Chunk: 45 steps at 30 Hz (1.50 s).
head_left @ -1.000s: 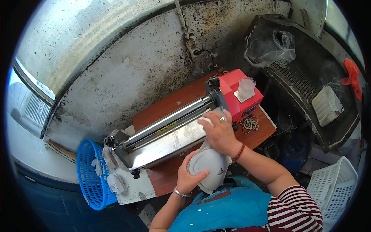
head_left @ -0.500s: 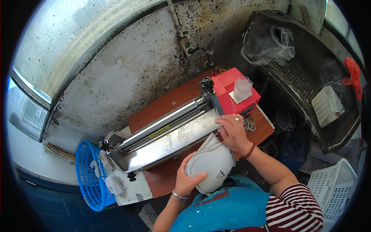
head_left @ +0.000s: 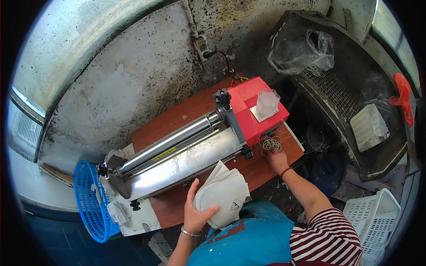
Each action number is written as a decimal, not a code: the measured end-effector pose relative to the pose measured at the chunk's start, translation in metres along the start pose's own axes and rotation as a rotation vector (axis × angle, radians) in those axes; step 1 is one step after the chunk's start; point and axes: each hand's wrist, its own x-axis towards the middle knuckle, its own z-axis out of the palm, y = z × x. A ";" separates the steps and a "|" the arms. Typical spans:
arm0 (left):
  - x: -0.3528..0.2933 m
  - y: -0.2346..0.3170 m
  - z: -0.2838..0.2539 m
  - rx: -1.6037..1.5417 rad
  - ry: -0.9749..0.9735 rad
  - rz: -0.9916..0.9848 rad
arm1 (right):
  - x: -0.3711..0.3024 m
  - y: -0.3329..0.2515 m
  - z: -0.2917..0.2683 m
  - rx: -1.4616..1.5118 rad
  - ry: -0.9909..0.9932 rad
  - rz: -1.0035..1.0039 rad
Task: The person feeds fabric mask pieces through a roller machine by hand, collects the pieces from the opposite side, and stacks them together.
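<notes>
My left hand (head_left: 198, 217) grips a stack of thin greyish-white cut pieces (head_left: 223, 195) by its left edge, thumb on top. The pieces have rounded and pointed edges, and a small triangular notch shows on the upper one. They are held above the near edge of the wooden table, in front of the roller machine. On the table's right part, my right hand (head_left: 277, 160) reaches down to a loose pile of pale rubber bands (head_left: 270, 144). Its fingers are bunched together at the pile's near edge, their tips partly hidden among the bands.
A roller machine with a steel feed plate (head_left: 186, 162) and red housing (head_left: 242, 102) fills the table (head_left: 177, 117). A clear plastic cup (head_left: 268, 103) stands on the housing. A blue basket (head_left: 82, 195) is at left, a white basket (head_left: 377, 217) at lower right, a dark metal trough (head_left: 337, 95) at right.
My right hand has left the stack and moved right to the rubber bands. My left hand still holds the stack. The whole view has shifted slightly.
</notes>
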 end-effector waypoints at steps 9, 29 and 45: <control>-0.013 -0.003 -0.006 -0.010 0.079 0.014 | 0.023 0.025 -0.025 0.357 0.161 0.275; -0.015 -0.007 -0.008 0.009 0.073 -0.004 | 0.012 0.024 -0.018 0.337 0.214 0.333; -0.009 0.010 -0.024 -0.120 -0.208 0.056 | 0.016 -0.027 -0.096 1.470 -0.164 0.685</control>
